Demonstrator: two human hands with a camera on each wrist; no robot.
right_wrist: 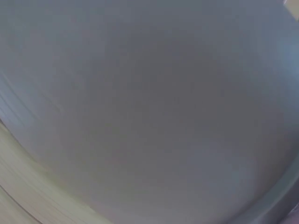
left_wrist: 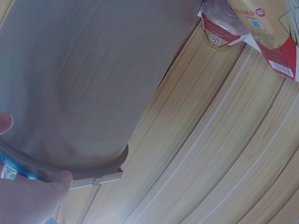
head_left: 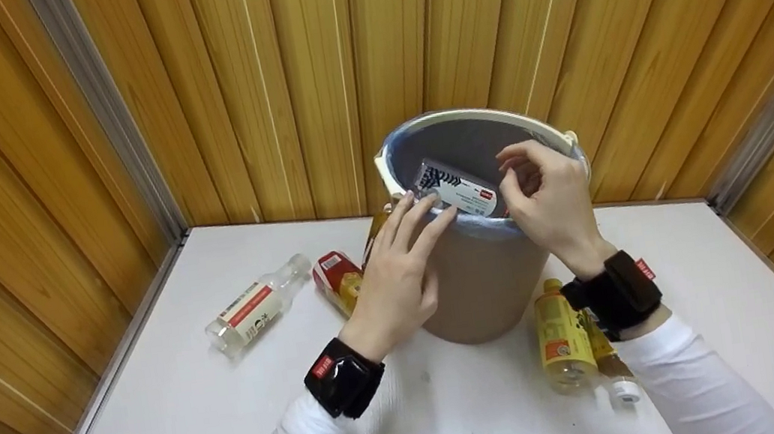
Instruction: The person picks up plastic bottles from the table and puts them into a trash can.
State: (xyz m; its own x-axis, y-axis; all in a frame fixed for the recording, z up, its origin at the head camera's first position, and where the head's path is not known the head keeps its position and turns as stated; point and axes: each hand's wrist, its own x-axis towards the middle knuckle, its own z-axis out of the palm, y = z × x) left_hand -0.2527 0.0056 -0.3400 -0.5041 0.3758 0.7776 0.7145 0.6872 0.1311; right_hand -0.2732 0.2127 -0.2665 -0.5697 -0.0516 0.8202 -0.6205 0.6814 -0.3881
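Observation:
A grey-brown bucket (head_left: 488,286) stands in the middle, its pale rim edged with bluish film. Inside near the rim leans a flat packet (head_left: 463,195) with black marks, a white label and a red logo. My left hand (head_left: 394,269) rests on the near-left rim, fingers fairly straight and tips beside the packet; the left wrist view shows its fingers (left_wrist: 51,186) against the rim. Over the right side of the opening is my right hand (head_left: 555,201), thumb and forefinger bent toward each other. Whether they pinch something thin is unclear. The bucket's smooth wall (right_wrist: 154,112) fills the right wrist view.
A clear bottle (head_left: 256,311) with a red and cream label lies at left. Beside the bucket is a red and yellow carton (head_left: 339,280). A yellow-labelled bottle (head_left: 565,339) and a white-capped bottle (head_left: 614,367) lie near the right forearm. Wood-look panels (head_left: 309,92) enclose the white table (head_left: 446,420).

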